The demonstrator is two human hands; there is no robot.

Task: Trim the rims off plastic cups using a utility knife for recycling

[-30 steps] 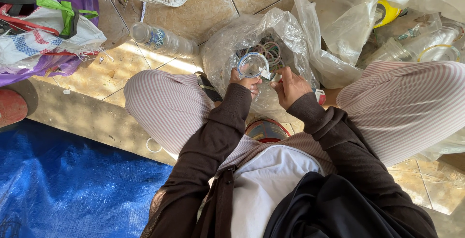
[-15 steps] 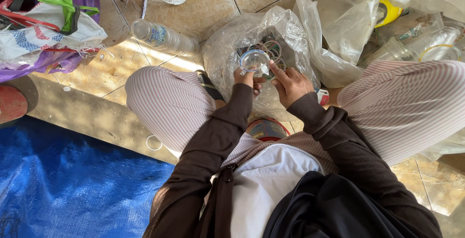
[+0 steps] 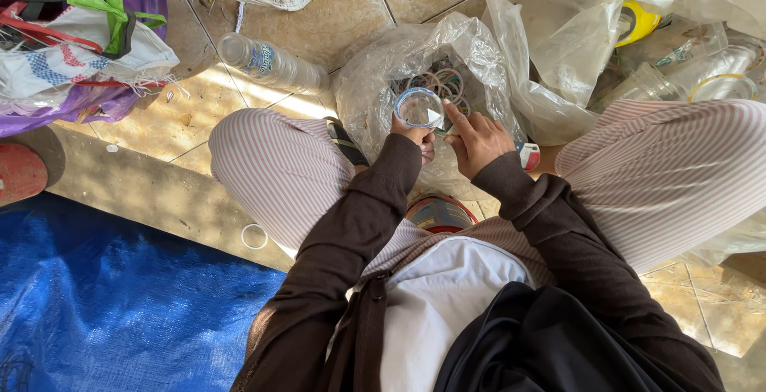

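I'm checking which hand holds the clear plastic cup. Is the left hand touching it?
Touching. The head view shows the left hand with its fingers closed on the clear plastic cup just below the blue rim, no gap visible.

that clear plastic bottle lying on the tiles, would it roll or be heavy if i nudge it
The clear plastic bottle lies on its side on smooth tan floor tiles, so it would probably roll easily. It looks empty, so likely light. Its thin clear wall would probably dent under a firm squeeze.

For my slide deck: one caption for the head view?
Seated person's left hand holds a clear plastic cup while right hand touches its rim above a clear bag.
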